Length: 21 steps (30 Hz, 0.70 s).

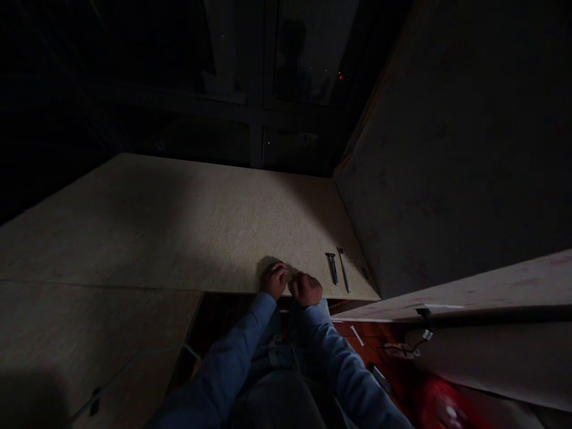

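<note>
My left hand rests at the front edge of the pale tabletop, its fingers curled in with nothing visible in them. Close beside it on the right, my right hand is closed in a loose fist on the same edge; no object shows in it. A small gap separates the two hands. To the right of my right hand lies a dark-handled razor, head pointing away from me. Alongside the razor is a toothbrush with a pale handle and dark head. Neither hand touches them.
A wall bounds the table on the right, and a dark window stands behind it. A cable crosses the lower surface at left. On the reddish floor at right are a white strip and a red item.
</note>
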Each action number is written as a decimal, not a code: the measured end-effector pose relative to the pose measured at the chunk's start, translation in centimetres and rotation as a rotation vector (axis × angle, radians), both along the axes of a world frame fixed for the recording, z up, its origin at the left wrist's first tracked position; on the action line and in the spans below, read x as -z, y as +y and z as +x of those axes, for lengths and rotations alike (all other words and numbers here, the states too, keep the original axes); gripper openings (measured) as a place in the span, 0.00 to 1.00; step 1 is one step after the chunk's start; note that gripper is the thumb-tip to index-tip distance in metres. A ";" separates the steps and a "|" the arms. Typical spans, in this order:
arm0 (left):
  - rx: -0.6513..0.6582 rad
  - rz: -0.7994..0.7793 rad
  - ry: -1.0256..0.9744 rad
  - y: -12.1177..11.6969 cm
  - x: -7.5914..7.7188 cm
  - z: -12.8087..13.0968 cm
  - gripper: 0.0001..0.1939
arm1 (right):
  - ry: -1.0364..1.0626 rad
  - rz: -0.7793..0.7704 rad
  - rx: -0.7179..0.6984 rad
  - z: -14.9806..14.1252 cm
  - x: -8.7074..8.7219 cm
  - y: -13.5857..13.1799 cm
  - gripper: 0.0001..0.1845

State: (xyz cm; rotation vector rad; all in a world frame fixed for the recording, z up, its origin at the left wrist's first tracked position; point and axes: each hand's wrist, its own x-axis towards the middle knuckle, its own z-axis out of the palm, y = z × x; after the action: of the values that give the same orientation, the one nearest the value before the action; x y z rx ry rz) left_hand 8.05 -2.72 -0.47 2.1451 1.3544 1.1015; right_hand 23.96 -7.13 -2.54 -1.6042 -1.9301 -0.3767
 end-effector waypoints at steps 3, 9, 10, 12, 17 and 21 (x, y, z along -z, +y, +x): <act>0.004 -0.004 -0.005 0.0 0.0 -0.1 0.13 | -0.006 0.032 -0.011 0.0 -0.1 -0.1 0.11; -0.002 -0.011 -0.012 0.0 0.0 0.1 0.12 | -0.020 0.052 -0.013 0.1 -0.3 -0.1 0.10; -0.003 -0.011 -0.012 0.0 0.1 0.1 0.12 | -0.022 0.051 -0.010 0.0 -0.3 -0.1 0.10; -0.007 -0.010 -0.013 0.0 0.1 0.2 0.12 | -0.023 0.049 -0.004 0.0 -0.3 -0.1 0.10; -0.021 -0.005 -0.012 -0.1 0.2 0.3 0.12 | -0.030 0.052 0.004 -0.1 -0.5 -0.1 0.11; -0.018 0.001 -0.013 -0.1 0.1 0.3 0.12 | -0.034 0.062 0.000 -0.2 -0.7 -0.2 0.11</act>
State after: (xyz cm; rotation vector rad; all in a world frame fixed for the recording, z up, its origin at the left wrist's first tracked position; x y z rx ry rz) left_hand 8.31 -2.86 -0.60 2.1272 1.3701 1.1210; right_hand 23.79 -7.29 -1.79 -1.5675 -1.9248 -0.4627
